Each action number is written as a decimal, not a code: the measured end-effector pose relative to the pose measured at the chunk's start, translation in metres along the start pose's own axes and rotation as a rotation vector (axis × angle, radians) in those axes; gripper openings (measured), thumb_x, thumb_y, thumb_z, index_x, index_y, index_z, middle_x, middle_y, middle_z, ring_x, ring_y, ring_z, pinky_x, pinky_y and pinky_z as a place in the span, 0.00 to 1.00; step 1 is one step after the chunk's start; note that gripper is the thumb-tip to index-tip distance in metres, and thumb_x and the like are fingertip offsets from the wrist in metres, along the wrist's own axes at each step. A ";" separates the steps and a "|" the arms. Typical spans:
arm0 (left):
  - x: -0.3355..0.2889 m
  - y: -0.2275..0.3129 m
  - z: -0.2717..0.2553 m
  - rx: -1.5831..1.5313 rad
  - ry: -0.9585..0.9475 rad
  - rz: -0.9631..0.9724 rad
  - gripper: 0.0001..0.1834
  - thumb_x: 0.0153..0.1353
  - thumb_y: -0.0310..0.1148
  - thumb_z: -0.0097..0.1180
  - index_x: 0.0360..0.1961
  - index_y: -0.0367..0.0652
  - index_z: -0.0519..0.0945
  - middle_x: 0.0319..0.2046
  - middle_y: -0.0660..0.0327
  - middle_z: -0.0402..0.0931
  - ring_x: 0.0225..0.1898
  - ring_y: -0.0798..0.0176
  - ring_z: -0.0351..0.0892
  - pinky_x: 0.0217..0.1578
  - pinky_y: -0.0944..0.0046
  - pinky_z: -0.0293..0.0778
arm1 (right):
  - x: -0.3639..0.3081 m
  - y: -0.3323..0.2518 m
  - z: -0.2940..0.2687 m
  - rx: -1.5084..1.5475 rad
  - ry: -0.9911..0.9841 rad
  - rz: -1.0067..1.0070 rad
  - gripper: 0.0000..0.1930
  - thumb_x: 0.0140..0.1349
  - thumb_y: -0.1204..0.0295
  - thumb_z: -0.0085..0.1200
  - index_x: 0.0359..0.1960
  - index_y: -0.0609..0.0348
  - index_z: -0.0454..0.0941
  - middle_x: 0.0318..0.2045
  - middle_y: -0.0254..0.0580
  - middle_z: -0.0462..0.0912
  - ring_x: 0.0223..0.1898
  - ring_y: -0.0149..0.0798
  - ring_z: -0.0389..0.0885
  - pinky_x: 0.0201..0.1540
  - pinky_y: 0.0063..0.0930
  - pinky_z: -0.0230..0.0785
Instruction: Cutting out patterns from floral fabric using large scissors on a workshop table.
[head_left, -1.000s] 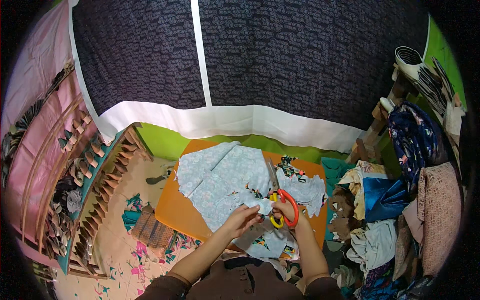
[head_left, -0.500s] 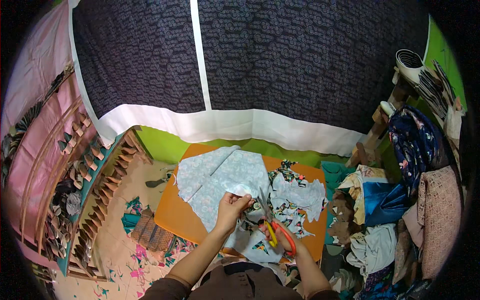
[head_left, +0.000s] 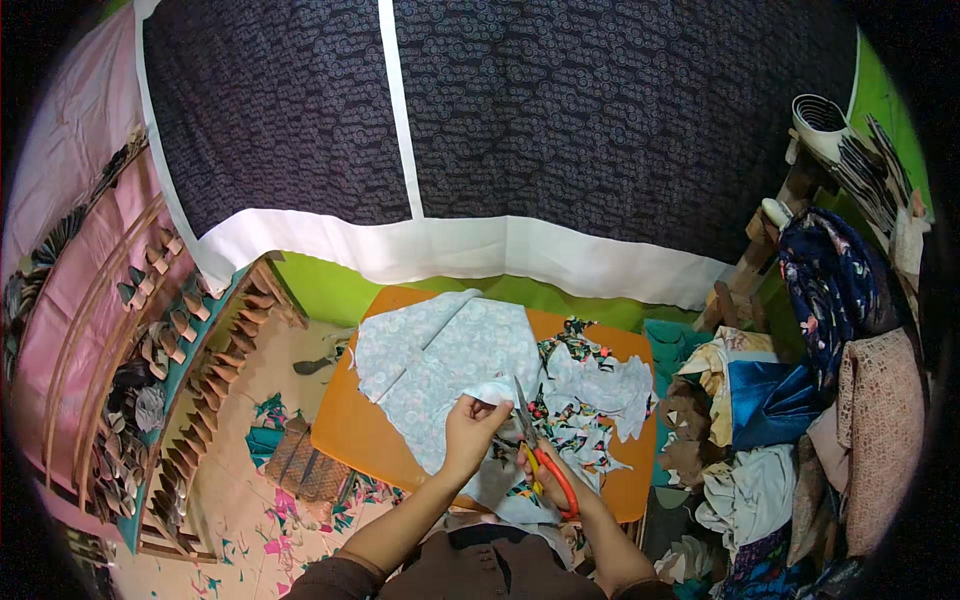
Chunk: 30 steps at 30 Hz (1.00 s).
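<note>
A pale fabric piece with a faint print lies over the orange tabletop, its near edge raised by my left hand. The fingertips and thumb of that hand pinch the edge. My right hand is closed round the red and yellow handles of a pair of scissors. Their metal blades point away from me, beside the fabric's edge and just right of my left fingertips. To the right lie cut scraps, pale on one side and dark, colourful floral on the other.
The orange table stands before a dark patterned curtain. At left, a rack holds several shoe forms. Folded fabrics, including a shiny blue one, pile up at right. Offcuts and a brown woven-looking piece lie on the floor.
My left hand has moved slightly right along the fabric's edge. The right hand and scissors have shifted a little left, bringing the blades closer to the left fingertips.
</note>
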<state>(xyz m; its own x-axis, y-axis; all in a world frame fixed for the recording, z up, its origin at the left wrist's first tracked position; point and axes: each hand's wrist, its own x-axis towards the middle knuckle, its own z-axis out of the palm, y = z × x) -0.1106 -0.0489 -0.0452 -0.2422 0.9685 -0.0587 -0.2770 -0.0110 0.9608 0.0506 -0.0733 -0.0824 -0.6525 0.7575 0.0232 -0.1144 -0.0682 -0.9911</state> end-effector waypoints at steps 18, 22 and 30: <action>-0.009 0.005 0.000 0.056 0.068 -0.006 0.12 0.46 0.23 0.55 0.33 0.32 0.69 0.30 0.59 0.73 0.31 0.72 0.72 0.32 0.75 0.68 | -0.001 -0.006 0.010 0.044 0.054 0.071 0.29 0.53 0.47 0.40 0.47 0.58 0.56 0.29 0.30 0.61 0.24 0.23 0.59 0.24 0.16 0.55; -0.009 0.003 0.000 0.012 0.057 0.033 0.11 0.46 0.23 0.55 0.32 0.33 0.69 0.29 0.59 0.73 0.30 0.73 0.72 0.31 0.75 0.67 | -0.002 -0.010 0.010 0.083 0.037 0.202 0.43 0.38 0.34 0.41 0.47 0.57 0.53 0.28 0.29 0.57 0.22 0.20 0.54 0.24 0.10 0.52; -0.009 0.005 0.002 -0.069 0.089 0.076 0.10 0.47 0.23 0.54 0.32 0.34 0.69 0.30 0.59 0.73 0.31 0.72 0.72 0.33 0.75 0.67 | -0.003 -0.015 0.021 0.157 0.062 0.168 0.43 0.38 0.34 0.41 0.50 0.53 0.51 0.29 0.29 0.57 0.23 0.21 0.54 0.26 0.12 0.52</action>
<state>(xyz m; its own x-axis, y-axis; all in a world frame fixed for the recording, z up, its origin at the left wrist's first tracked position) -0.1074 -0.0575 -0.0395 -0.3453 0.9384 -0.0132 -0.3171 -0.1034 0.9427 0.0380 -0.0881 -0.0645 -0.6256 0.7649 -0.1533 -0.1261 -0.2931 -0.9477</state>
